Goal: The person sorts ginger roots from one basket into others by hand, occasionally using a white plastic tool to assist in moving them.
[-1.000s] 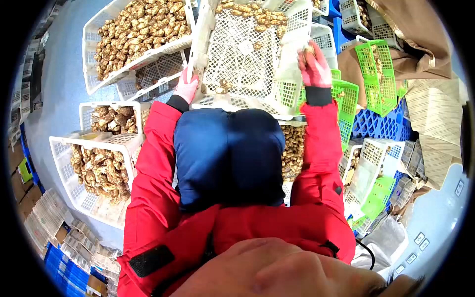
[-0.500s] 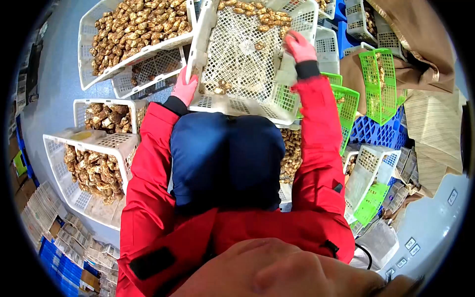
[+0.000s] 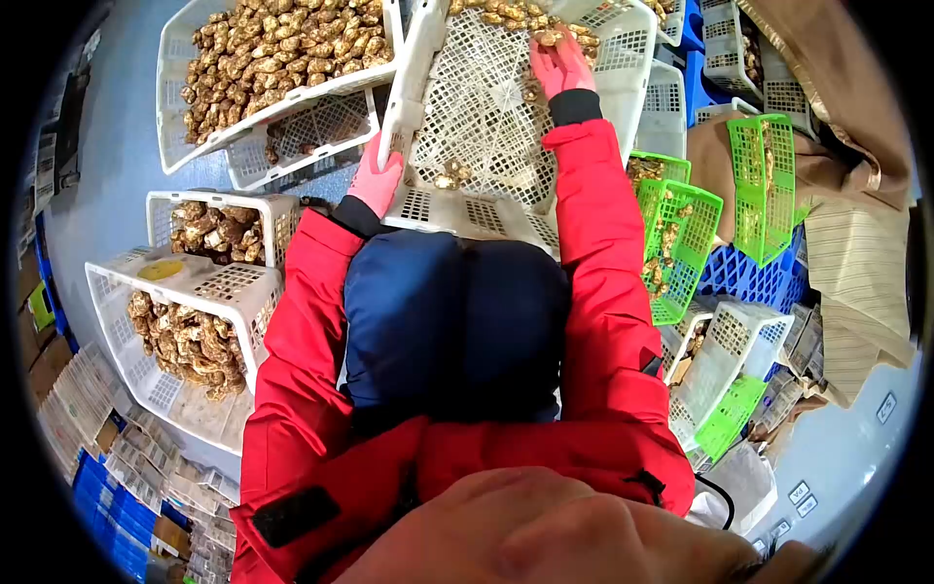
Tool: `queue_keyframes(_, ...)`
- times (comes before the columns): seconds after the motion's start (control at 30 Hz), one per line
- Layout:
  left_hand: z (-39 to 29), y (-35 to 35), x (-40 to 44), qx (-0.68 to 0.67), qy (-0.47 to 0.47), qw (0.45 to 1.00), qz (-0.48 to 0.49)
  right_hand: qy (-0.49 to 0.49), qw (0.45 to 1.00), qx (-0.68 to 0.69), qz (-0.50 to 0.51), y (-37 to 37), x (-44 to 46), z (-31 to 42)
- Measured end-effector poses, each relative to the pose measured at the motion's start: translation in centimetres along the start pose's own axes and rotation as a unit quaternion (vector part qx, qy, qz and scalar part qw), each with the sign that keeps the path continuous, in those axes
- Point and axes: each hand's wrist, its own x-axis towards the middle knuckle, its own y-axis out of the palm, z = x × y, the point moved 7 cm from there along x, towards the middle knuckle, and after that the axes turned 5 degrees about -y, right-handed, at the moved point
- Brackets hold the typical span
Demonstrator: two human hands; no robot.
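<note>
A white plastic crate (image 3: 484, 90) with a lattice floor rests tilted in front of my knees. My pink-gloved left hand (image 3: 377, 180) grips its left rim near the close corner. Inside the crate, toward the far right, my pink-gloved right hand (image 3: 562, 68) has its fingers closed around a knobbly brown bulb (image 3: 552, 38). More bulbs (image 3: 506, 14) lie in a row along the far end, beside that hand. A few small pieces (image 3: 452, 176) sit on the floor of the crate near me.
A white crate heaped with bulbs (image 3: 282, 63) stands at the far left, above another crate (image 3: 306, 141). Crates of larger clumps (image 3: 190, 341) are at my left. Green baskets (image 3: 681, 248), a blue pallet (image 3: 744, 273) and brown cloth (image 3: 837, 88) are on the right.
My right hand has moved from the crate's right side leftward over the bulbs, closing on one. My left hand stays on the rim. The view has shifted slightly.
</note>
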Motion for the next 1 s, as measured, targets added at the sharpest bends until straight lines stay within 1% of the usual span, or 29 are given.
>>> queue_keyframes(0.03, -0.2, 0.1, -0.1, 0.004, 0.005, 1.0, 0.009, 0.066, 0.97, 0.232, -0.008, 1.7, -1.0, -0.1)
queue_keyframes(0.07, -0.4, 0.1, -0.2, 0.009, 0.008, 1.0, 0.018, 0.092, 0.951, 0.291, 0.046, 3.4, -2.1, 0.4)
queue_keyframes(0.1, -0.6, 0.2, 0.0, 0.014, 0.012, 0.999, 0.028, 0.116, 0.92, 0.37, 0.057, 5.0, -2.9, 0.8)
queue_keyframes(0.13, -0.3, -0.1, 0.5, 0.041, 0.063, 0.997, 0.008, 0.105, 0.935, 0.334, 0.061, 5.8, -3.5, 1.4)
queue_keyframes(0.17, 0.6, -0.3, 1.0, 0.045, 0.075, 0.996, 0.001, 0.095, 0.948, 0.297, 0.063, 6.4, -4.0, 2.0)
queue_keyframes(0.2, 0.5, -0.3, 1.1, 0.049, 0.087, 0.995, -0.005, 0.058, 0.971, 0.214, 0.091, 6.8, -4.3, 2.6)
queue_keyframes(0.23, 0.6, -0.4, 1.1, 0.053, 0.099, 0.994, -0.012, 0.059, 0.979, 0.175, 0.082, 6.9, -4.6, 2.9)
queue_keyframes(0.27, 0.9, -0.5, 1.1, 0.048, 0.094, 0.994, -0.011, 0.062, 0.986, 0.136, 0.072, 7.0, -4.8, 3.0)
queue_keyframes(0.3, 0.6, -0.3, 0.9, 0.036, 0.063, 0.997, -0.006, 0.065, 0.991, 0.097, 0.061, 7.2, -5.2, 3.3)
queue_keyframes(0.33, 0.2, -0.2, 0.7, 0.025, 0.033, 0.999, -0.001, 0.069, 0.992, 0.077, 0.071, 7.7, -5.7, 3.7)
queue_keyframes(0.37, 0.1, 0.0, 0.4, 0.015, 0.002, 1.0, 0.005, 0.064, 0.996, 0.034, 0.054, 7.8, -6.3, 4.1)
queue_keyframes(0.43, 0.3, -0.2, 0.7, 0.039, 0.039, 0.998, 0.009, 0.082, 0.994, 0.036, 0.068, 7.0, -7.1, 4.1)
queue_keyframes(0.5, 0.0, -0.2, 0.9, 0.049, 0.098, 0.994, 0.005, 0.083, 0.995, -0.053, 0.029, 5.5, -8.8, 5.8)
queue_keyframes(0.53, -0.6, 0.0, 0.2, 0.023, 0.082, 0.996, 0.004, 0.084, 0.992, -0.098, 0.01, 5.0, -10.0, 7.0)
queue_keyframes(0.57, 0.2, -0.1, 0.7, 0.034, 0.076, 0.997, 0.003, 0.077, 0.994, -0.082, -0.002, 4.3, -11.0, 8.1)
queue_keyframes(0.6, 1.6, -0.5, 1.8, 0.046, 0.07, 0.996, 0.003, 0.085, 0.987, -0.134, -0.026, 2.9, -12.3, 9.2)
queue_keyframes(0.63, 2.3, -0.6, 2.3, 0.06, 0.065, 0.996, 0.006, 0.115, 0.975, -0.189, -0.023, 0.8, -15.3, 11.0)
queue_keyframes(0.67, 1.2, -0.4, 1.5, 0.061, 0.084, 0.995, 0.01, 0.146, 0.958, -0.245, 0.013, 1.0, -17.4, 12.2)
queue_keyframes(0.7, 0.3, -0.4, 0.9, 0.084, 0.079, 0.993, -0.002, 0.189, 0.936, -0.295, 0.037, 0.7, -19.7, 12.9)
queue_keyframes(0.73, 0.8, -0.4, 1.3, 0.072, 0.098, 0.993, -0.005, 0.212, 0.92, -0.304, 0.128, -0.8, -22.2, 12.5)
queue_keyframes(0.77, 1.5, -0.6, 1.8, 0.061, 0.117, 0.991, -0.007, 0.288, 0.899, -0.316, 0.097, -3.0, -25.8, 12.9)
queue_keyframes(0.8, 1.7, -0.7, 1.9, 0.055, 0.106, 0.993, -0.001, 0.373, 0.859, -0.346, 0.059, -3.7, -29.2, 13.6)
queue_keyframes(0.83, 1.8, -0.7, 2.0, 0.048, 0.095, 0.994, 0.005, 0.407, 0.793, -0.445, 0.089, -7.7, -32.8, 13.7)
queue_keyframes(0.87, 1.8, -0.5, 2.1, 0.041, 0.086, 0.995, 0.011, 0.397, 0.697, -0.571, 0.176, -9.3, -35.4, 14.2)
queue_keyframes(0.9, 1.5, -0.4, 2.0, 0.049, 0.089, 0.995, 0.01, 0.506, 0.632, -0.574, 0.119, -6.6, -36.4, 16.1)
queue_keyframes(0.97, 0.8, -0.4, 1.5, 0.067, 0.091, 0.994, 0.004, 0.388, 0.61, -0.683, 0.101, -8.3, -34.3, 17.0)
queue_keyframes(1.0, -0.4, -0.1, 0.9, 0.087, 0.098, 0.991, 0.008, 0.304, 0.724, -0.613, 0.087, -6.7, -31.1, 17.1)
